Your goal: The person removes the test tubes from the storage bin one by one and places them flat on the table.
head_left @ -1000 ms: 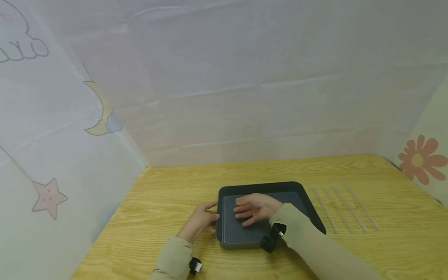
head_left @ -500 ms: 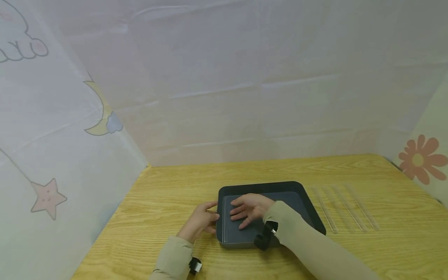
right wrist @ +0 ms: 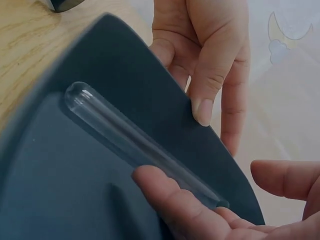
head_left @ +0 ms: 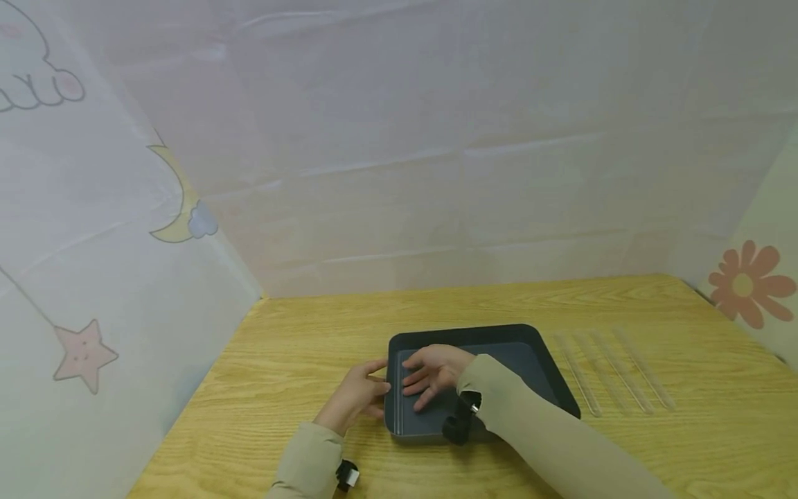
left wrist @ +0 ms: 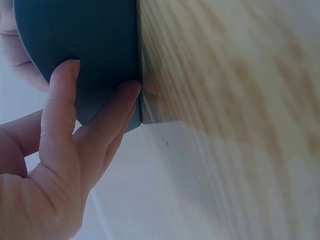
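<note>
A dark blue-grey rectangular tray (head_left: pixel 517 360) lies on the wooden table. My left hand (head_left: pixel 358 395) holds its left wall, the thumb at the rim and straight fingers (left wrist: pixel 60 115) against the outside. Inside the tray, along that wall, lies a clear round-ended test tube (right wrist: pixel 120 130). Over the tray floor my right hand (head_left: pixel 436 371) is palm up and tilted, its fingers loosely extended toward the tube. In the right wrist view one fingertip overlaps the tube's side, while the thumb (right wrist: pixel 282 177) stays apart from it.
Several clear tubes (head_left: pixel 632 374) lie side by side on the table (head_left: pixel 312 333) to the right of the tray. Printed cloth walls (head_left: pixel 436 173) rise behind and at both sides. A black wrist camera (head_left: pixel 458 423) on my right arm hangs near the tray's front rim.
My right hand has moved left across the tray, toward the tube at the left wall. My left hand and the tray have stayed in place.
</note>
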`<state>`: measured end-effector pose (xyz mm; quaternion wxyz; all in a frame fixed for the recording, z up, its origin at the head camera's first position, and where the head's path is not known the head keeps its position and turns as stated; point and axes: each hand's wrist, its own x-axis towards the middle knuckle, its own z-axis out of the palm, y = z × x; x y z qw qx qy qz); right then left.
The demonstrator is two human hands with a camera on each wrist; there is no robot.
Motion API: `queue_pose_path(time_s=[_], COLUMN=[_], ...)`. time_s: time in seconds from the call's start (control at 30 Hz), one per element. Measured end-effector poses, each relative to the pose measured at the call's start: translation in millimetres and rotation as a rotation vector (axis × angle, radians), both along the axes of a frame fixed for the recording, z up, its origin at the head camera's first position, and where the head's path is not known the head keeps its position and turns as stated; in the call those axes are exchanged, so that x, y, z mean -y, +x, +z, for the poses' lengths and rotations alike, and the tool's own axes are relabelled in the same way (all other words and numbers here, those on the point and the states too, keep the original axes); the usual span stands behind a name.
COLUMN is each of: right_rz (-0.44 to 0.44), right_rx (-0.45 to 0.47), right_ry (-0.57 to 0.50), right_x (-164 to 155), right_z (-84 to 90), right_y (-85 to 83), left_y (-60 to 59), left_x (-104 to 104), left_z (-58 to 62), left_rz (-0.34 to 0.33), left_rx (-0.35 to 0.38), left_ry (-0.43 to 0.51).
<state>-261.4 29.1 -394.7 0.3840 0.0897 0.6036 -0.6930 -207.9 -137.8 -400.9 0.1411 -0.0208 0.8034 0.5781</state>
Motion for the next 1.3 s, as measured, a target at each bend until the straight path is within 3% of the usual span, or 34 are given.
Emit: queue_pose_path(time_s=[0.3, 0.73, 0.97, 1.3], right_rz=[0.031, 0.036, 0.028, 0.038], right_rx=[0.016, -0.063, -0.125, -0.171], right_ry=[-0.004, 0.102, 0.118, 0.050], right_x=[11.2, 20.9, 12.8, -13.4], right_z=[-2.4, 0.5, 5.0, 9.3], right_y=[-2.7, -4.2, -2.4, 0.1], left_y=[2.4, 2.7, 1.8, 2.1], left_x=[0.8, -1.8, -1.5, 2.5], left_z=[-0.2, 1.2, 2.6, -0.3], left_rz=[-0.013, -0.015, -0.013, -0.010], left_rx=[-0.005, -0.011, -0.009, -0.018], left_ry=[0.010, 0.016, 0.012, 0.012])
